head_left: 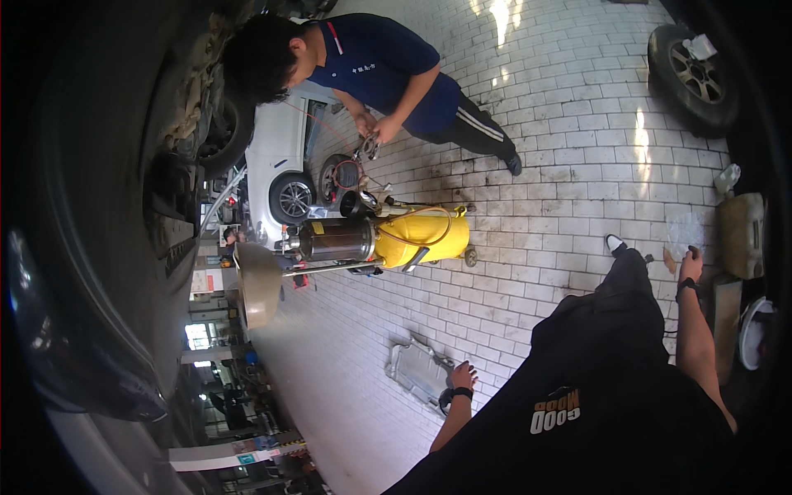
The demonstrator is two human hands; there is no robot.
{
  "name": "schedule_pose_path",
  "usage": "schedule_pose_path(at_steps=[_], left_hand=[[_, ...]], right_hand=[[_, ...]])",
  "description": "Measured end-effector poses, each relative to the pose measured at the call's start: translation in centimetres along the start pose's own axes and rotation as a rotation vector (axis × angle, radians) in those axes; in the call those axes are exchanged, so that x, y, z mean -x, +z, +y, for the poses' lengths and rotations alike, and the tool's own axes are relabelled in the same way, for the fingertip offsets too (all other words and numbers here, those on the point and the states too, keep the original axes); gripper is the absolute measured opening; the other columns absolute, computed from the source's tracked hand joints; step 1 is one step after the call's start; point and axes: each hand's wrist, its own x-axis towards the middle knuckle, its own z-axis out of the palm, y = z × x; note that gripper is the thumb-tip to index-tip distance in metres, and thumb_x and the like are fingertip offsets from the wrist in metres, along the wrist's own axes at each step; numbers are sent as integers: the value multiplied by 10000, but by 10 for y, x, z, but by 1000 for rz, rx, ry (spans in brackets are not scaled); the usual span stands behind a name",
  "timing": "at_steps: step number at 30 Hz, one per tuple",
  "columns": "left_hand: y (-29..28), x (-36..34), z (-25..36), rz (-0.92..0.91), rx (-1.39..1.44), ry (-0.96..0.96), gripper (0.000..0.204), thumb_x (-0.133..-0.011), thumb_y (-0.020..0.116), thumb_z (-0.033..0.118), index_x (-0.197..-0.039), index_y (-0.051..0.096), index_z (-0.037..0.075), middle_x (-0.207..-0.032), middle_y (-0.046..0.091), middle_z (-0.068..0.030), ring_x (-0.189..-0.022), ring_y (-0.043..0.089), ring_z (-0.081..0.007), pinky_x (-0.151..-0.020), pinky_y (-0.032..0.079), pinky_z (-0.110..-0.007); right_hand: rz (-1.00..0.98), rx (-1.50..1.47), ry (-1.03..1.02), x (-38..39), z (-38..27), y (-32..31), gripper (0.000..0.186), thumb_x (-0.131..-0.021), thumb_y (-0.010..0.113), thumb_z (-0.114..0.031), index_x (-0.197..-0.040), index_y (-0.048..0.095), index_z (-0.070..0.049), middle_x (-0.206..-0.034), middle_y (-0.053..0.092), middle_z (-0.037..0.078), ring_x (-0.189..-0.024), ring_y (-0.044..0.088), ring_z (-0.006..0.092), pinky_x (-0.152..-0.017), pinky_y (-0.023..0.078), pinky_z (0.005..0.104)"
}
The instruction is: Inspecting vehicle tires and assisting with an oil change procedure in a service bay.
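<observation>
My left hand [464,376] hangs with its fingers apart and nothing visible in it. In the picture it overlaps the edge of a flat grey tray-like car part [422,371] on the tiled floor; I cannot tell whether they touch. At the right, my right hand [691,266] hangs loosely, fingers slightly bent, with no object visible in it. Near it are a clear plastic sheet [684,231] and a small brown piece [669,261]. Ahead, a co-worker [379,66] in a dark blue shirt holds a grey metal part [369,149] in both hands.
A yellow wheeled oil drainer [425,236] with a dark cylinder and a wide pan [258,285] stands ahead. A raised vehicle [91,214] fills the left side. A loose wheel [693,78] and a beige jerrycan [741,235] lie right; a white car [276,132] stands behind the co-worker.
</observation>
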Motion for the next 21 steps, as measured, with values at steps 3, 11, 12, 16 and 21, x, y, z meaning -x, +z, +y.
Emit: schedule_pose_path(at_steps=[3, 11, 12, 16, 21], left_hand=[[8, 0, 5, 3, 38, 7, 346, -794, 541, 265, -1087, 482, 90, -930, 552, -68, -705, 561, -191, -451, 407, -275], [31, 8, 5, -28, 102, 30, 272, -785, 527, 203, -1027, 523, 78, -800, 550, -54, -655, 550, -185, -443, 407, -276], [31, 7, 5, -20, 95, 13, 274, -784, 528, 203, -1026, 521, 75, -802, 550, -56, -664, 551, -189, -440, 405, -279], [22, 3, -3, -68, 171, -37, 272, -779, 539, 218, -1005, 510, 71, -834, 562, -72, -706, 557, -206, -443, 410, -287], [23, 0, -2, -37, 97, -22, 264, -781, 544, 215, -1001, 514, 73, -844, 568, -69, -703, 559, -202, -447, 422, -287]], right_hand=[[-19, -72, -13, -11, -18, 13, 257, -781, 475, -176, -985, 613, -104, -890, 629, 124, -789, 604, 246, -705, 456, 343], [-2, -406, -196, -12, -135, 34, 224, -792, 486, -126, -968, 599, -46, -903, 624, 108, -771, 595, 215, -698, 455, 295], [-4, -409, -196, -6, -152, 32, 224, -792, 486, -126, -968, 599, -46, -903, 624, 108, -771, 595, 215, -698, 455, 295], [-75, -422, -193, 6, -182, 25, 220, -798, 482, -117, -968, 592, -30, -890, 620, 107, -759, 587, 194, -694, 452, 285], [-106, -357, -125, 10, -162, 26, 223, -791, 472, -104, -964, 591, -28, -889, 621, 107, -781, 588, 198, -707, 450, 293]])
